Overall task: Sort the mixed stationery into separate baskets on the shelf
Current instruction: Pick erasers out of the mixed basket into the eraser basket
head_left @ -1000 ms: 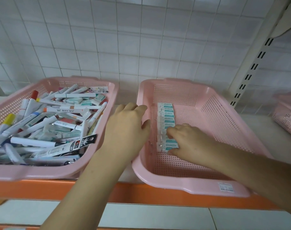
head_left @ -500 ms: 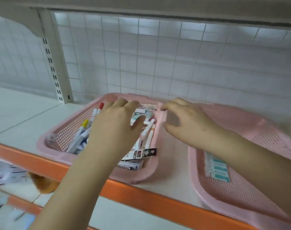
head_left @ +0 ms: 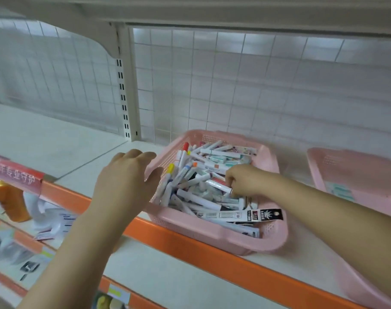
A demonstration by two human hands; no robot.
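Early on, I'd judge: mixed basket (head_left: 214, 234) mid-frame is heaped w/ pens (head_left: 190, 188); only a few packs (head_left: 340, 191) lie in 2nd basket (head_left: 355, 168) at right edge. L hand (head_left: 127, 175) flat, fingers loose, holds nothing, at basket's left rim. R hand (head_left: 243, 180) curled down into pile by a white marker (head_left: 219, 185); grip can't tell. Basket's front sits right at orange lip (head_left: 185, 244); bare shelf (head_left: 56, 148) upper left gives room.

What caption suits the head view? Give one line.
Left grip touches the pink basket, right grip pinches a white marker among mixed pens.
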